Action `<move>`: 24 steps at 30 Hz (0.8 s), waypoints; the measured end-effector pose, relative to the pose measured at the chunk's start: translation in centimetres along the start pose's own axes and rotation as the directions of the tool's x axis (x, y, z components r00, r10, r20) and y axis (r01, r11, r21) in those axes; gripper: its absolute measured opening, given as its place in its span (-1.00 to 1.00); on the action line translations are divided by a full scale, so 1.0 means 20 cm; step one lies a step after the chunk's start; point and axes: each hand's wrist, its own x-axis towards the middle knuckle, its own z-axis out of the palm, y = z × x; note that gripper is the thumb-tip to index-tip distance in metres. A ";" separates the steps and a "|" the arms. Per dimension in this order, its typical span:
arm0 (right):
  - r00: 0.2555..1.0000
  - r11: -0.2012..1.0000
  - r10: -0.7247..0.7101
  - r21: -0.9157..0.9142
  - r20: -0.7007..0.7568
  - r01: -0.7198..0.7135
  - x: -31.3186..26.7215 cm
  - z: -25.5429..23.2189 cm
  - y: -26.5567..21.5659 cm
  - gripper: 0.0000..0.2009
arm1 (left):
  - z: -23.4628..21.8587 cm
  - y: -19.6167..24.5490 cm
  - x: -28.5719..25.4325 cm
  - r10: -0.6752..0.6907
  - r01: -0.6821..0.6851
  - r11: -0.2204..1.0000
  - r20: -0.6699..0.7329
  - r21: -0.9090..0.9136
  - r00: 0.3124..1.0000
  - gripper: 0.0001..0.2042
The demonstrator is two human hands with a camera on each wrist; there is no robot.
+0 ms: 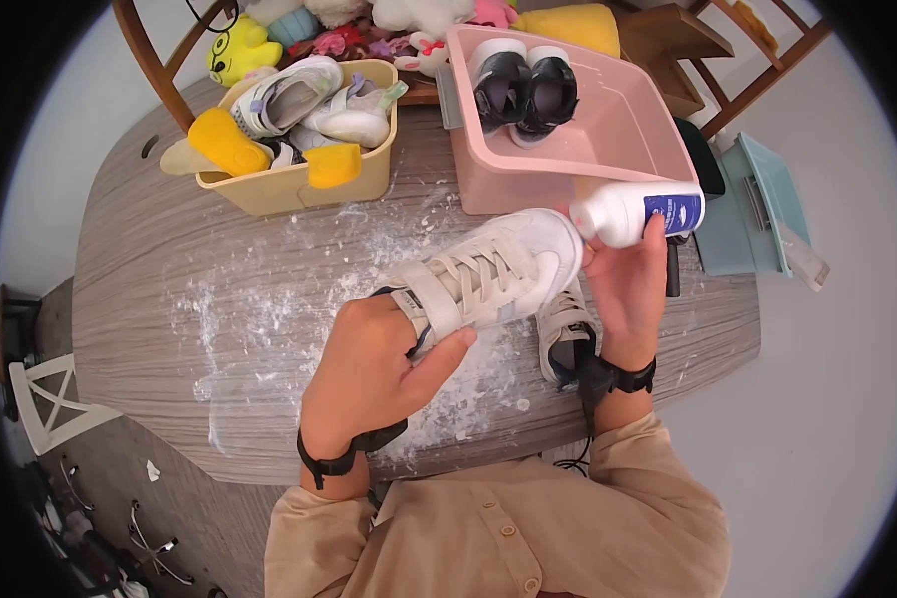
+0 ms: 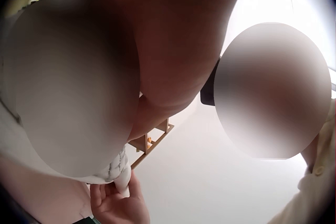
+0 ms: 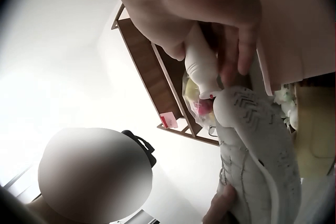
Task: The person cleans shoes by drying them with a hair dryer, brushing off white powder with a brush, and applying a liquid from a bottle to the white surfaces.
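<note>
My left hand (image 1: 364,374) grips a white sneaker (image 1: 488,269) at its ankle opening, thumb along the near side and the other fingers partly hidden. The sneaker is held over the table, its toe pointing right toward the bottle. My right hand (image 1: 630,299) holds a white plastic bottle (image 1: 623,216) with a blue label, lying sideways with its narrow end toward the toe. In the right wrist view, the bottle's tip (image 3: 209,94) is right by the toe, and the patterned sole (image 3: 257,111) shows. A second pale sneaker (image 1: 570,329) stands on the table below, partly covered.
White powder (image 1: 269,319) is scattered over the wooden table (image 1: 130,269). A yellow bin (image 1: 309,194) with shoes and yellow pieces stands back left. The pink bin (image 1: 608,110) holds dark shoes (image 1: 523,95). Plush toys (image 1: 409,15) lie behind, and a teal bin (image 1: 743,219) stands at right.
</note>
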 end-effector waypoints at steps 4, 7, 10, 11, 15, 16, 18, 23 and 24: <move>0.972 0.943 0.194 0.249 0.129 -0.221 -0.03 0.09 -0.02 -0.30 | 0.04 -0.02 0.03 0.077 -0.064 0.988 0.094 -0.138 0.993 -0.77; 0.982 0.934 0.153 0.308 0.112 -0.181 -0.03 0.03 -0.02 -0.29 | 0.10 -0.05 0.05 0.101 -0.089 0.991 0.118 -0.104 0.988 -0.73; 0.999 0.972 0.029 0.233 0.017 -0.032 -0.07 0.02 -0.01 -0.26 | 0.15 -0.08 0.07 0.070 -0.063 0.993 0.072 -0.103 0.995 -0.70; 1.000 0.981 -0.015 0.195 -0.010 0.017 -0.08 0.04 -0.01 -0.26 | 0.14 -0.07 0.08 -0.018 0.034 0.978 0.077 -0.205 0.997 -0.70; 0.989 0.986 -0.149 0.075 -0.003 0.149 -0.12 0.03 0.02 -0.27 | 0.20 -0.10 0.09 -0.298 0.292 0.657 0.116 -0.695 0.948 -0.73; 0.986 0.982 -0.156 0.119 0.059 0.148 -0.12 0.03 0.02 -0.28 | 0.20 -0.11 0.09 -0.324 0.294 0.650 0.095 -0.700 0.941 -0.74; 0.978 0.981 -0.153 0.142 0.139 0.133 -0.11 0.04 0.02 -0.36 | 0.20 -0.12 0.10 -0.378 0.297 0.636 0.048 -0.712 0.924 -0.76; 0.917 0.894 -0.400 0.223 0.000 0.390 -0.05 -0.12 -0.25 -0.52 | 0.13 -0.07 0.08 -0.375 0.268 0.804 -0.103 -0.531 0.921 -0.81; 0.882 0.874 -0.461 0.122 -0.097 0.470 -0.05 -0.10 -0.24 -0.52 | 0.12 -0.07 0.08 -0.356 0.265 0.859 -0.140 -0.437 0.924 -0.81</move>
